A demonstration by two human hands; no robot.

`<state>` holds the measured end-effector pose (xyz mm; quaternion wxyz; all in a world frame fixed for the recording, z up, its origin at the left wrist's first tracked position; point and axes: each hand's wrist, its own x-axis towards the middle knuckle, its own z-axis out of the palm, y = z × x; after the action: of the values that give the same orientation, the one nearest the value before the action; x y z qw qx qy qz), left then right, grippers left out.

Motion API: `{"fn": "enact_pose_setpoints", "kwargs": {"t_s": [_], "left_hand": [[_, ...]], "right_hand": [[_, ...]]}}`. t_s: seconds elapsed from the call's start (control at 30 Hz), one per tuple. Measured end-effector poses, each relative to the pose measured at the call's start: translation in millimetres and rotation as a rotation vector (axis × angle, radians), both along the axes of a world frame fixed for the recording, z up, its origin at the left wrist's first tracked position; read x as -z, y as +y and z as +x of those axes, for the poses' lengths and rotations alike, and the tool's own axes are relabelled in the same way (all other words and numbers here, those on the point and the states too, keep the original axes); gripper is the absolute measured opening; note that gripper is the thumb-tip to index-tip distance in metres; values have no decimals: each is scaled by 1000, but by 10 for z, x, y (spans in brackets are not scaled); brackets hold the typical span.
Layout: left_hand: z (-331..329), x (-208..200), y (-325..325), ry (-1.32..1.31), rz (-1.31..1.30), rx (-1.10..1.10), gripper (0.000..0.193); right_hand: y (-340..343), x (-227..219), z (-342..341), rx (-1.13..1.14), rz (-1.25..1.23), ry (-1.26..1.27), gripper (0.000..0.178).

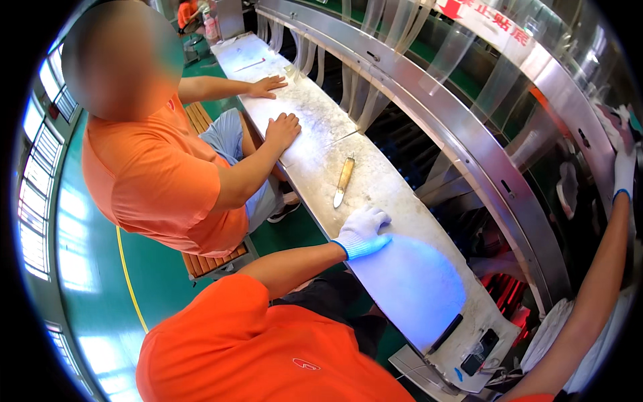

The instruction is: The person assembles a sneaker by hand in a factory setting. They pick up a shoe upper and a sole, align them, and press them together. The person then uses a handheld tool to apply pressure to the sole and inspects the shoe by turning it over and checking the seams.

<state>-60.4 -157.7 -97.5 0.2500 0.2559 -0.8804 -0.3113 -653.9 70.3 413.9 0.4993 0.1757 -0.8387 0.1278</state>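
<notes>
My left hand (365, 231), in a white knit glove with a blue cuff, rests on the long worktable (315, 144). Its thumb is apart from the fingers and it holds nothing. Just beyond it lies a short knife-like tool (344, 181) with a yellowish handle and a pale blade. My right hand (624, 161), gloved too, is raised at the far right beside the metal machine frame. A whitish piece (611, 127) shows next to its fingers. Whether the hand grips it is unclear at the picture's dark rim.
A co-worker (161, 174) in orange sits at my left, both bare hands on the table. A thin red tool (250, 65) lies farther along. Clear strip curtains (358, 94) hang from the curved metal frame (429, 80). A black phone-like device (472, 364) and a black bar (445, 333) lie nearby.
</notes>
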Motion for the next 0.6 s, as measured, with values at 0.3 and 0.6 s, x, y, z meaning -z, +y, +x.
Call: {"fn": "enact_pose_setpoints", "kwargs": {"t_s": [0.3,0.6], "left_hand": [[59,256,-219,-57,-61,-42,39],[87,116,-94,-27,-96,-45,38]], "right_hand": [[-195,2698,3427,-803,-315,-127,51],[1667,5110,3966,-327,-551,-718,24]]}}
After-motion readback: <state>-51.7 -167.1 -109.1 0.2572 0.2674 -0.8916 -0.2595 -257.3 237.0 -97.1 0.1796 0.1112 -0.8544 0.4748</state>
